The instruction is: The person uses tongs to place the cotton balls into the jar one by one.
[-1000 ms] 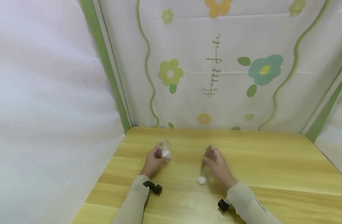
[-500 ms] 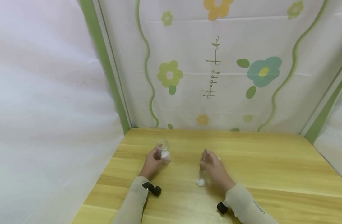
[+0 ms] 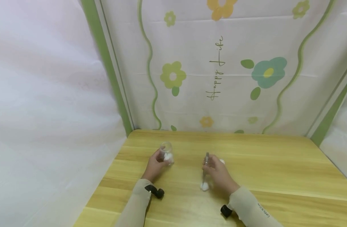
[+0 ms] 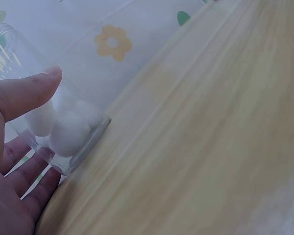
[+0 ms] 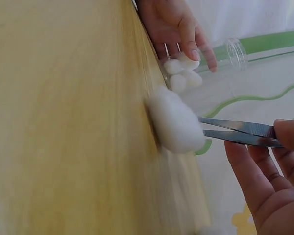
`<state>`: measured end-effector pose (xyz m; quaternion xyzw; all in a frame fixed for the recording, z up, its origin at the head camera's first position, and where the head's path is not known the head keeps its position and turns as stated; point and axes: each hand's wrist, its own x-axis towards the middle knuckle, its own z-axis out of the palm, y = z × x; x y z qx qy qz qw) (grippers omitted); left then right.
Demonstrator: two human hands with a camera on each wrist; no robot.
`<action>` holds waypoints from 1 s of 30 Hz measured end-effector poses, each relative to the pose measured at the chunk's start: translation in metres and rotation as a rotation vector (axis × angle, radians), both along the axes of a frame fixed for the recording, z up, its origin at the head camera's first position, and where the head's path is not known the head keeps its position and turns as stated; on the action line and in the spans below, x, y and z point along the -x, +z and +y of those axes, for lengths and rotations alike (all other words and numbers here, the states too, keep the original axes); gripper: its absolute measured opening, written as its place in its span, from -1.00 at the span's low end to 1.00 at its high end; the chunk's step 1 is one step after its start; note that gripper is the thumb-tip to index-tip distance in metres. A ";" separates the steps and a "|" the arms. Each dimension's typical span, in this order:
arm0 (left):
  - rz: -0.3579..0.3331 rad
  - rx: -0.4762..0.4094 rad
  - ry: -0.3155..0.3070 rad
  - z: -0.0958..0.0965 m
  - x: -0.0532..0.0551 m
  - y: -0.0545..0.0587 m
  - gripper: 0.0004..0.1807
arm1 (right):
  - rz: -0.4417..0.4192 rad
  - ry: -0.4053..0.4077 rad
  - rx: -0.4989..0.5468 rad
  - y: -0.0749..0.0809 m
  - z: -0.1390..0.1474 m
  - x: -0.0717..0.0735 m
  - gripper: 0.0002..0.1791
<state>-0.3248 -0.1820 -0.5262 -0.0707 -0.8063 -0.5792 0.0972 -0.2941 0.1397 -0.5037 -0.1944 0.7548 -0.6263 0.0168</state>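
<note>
My left hand (image 3: 155,166) grips a clear jar (image 3: 166,147) around its side, thumb across the front. Several white cotton balls (image 4: 68,129) lie at the bottom of the jar, which stands on the table with its mouth uncovered. Metal tweezers (image 3: 206,162) are pinched between the thumb and fingers of my right hand (image 3: 218,172), tips pointing down. At the tips, a cotton ball (image 5: 174,122) rests on the table; in the right wrist view the two tips stand slightly apart against its side.
Another cotton ball (image 3: 222,161) lies on the wooden table (image 3: 275,167), just beyond my right hand and partly hidden by it. A white flowered curtain (image 3: 190,47) hangs behind the table's far edge, with white fabric (image 3: 48,110) on the left.
My right hand has come slightly nearer to me, bringing the tweezers' tips onto the cotton ball. The cotton ball behind that hand has come into sight. My left hand and jar stay put.
</note>
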 end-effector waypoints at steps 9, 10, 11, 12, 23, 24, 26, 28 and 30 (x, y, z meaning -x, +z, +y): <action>0.008 -0.019 -0.017 -0.004 0.002 -0.004 -0.18 | 0.004 -0.010 0.016 0.004 0.000 -0.006 -0.80; 0.006 -0.024 -0.020 -0.004 0.002 -0.005 -0.18 | 0.003 -0.013 0.015 0.003 0.001 -0.005 -0.79; 0.005 -0.028 -0.022 -0.004 0.002 -0.005 -0.18 | 0.005 -0.022 0.011 0.001 0.001 -0.004 -0.79; 0.003 -0.032 -0.026 -0.003 0.002 -0.005 -0.18 | 0.008 -0.029 0.007 0.000 0.001 -0.003 -0.79; 0.012 -0.046 -0.035 0.000 0.004 -0.007 -0.20 | 0.043 -0.042 -0.010 -0.005 0.011 0.002 -0.80; 0.012 -0.049 -0.037 0.000 0.004 -0.007 -0.20 | 0.036 -0.046 -0.005 -0.005 0.012 0.002 -0.78; 0.010 -0.052 -0.039 0.001 0.004 -0.008 -0.20 | 0.025 -0.054 0.007 -0.005 0.014 0.004 -0.74; 0.008 -0.052 -0.036 0.000 0.003 -0.007 -0.19 | 0.026 -0.056 0.014 -0.004 0.016 0.005 -0.73; 0.008 -0.052 -0.029 0.000 0.003 -0.007 -0.19 | 0.034 -0.053 0.008 -0.002 0.016 0.007 -0.73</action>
